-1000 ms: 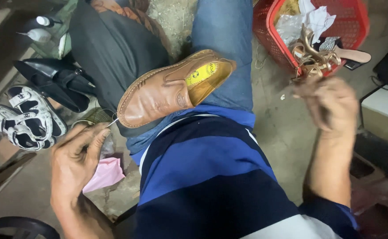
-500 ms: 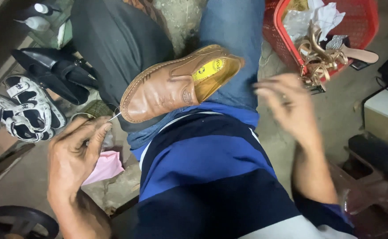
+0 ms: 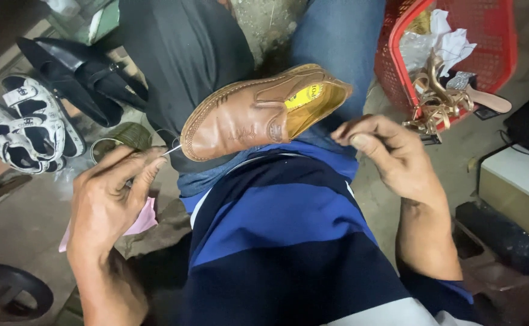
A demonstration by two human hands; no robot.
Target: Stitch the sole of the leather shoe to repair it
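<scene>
Moved: right hand (image 3: pixel 391 160) has swung in from beside the basket (image 3: pixel 397 36) to the shoe's (image 3: pixel 258 115) heel end; left hand (image 3: pixel 110 196) has stayed by the toe.
Left hand: fingers curled together, pinching a thin needle (image 3: pixel 172 150) whose tip meets the toe edge of the shoe; whether thread trails from it is too fine to tell.
Right hand: loosely curled, thumb and fingertips drawn together just beside the shoe's open heel; it may pinch a thread, but none can be made out, so its hold cannot be told.
Shoe: brown leather loafer with a yellow insole patch, lying across the person's lap on the jeans, toe toward the left hand, tilted up.
Cloth: pink rag (image 3: pixel 141 220) under the left hand, mostly hidden by it.
Left of lap: black shoes (image 3: pixel 74 75) and white sandals (image 3: pixel 26 130) on the floor; a dark round object at the bottom left corner is cut off.
Right of lap: red basket holding crumpled paper and a gold strappy sandal (image 3: pixel 436 99), its top edge cut off.
</scene>
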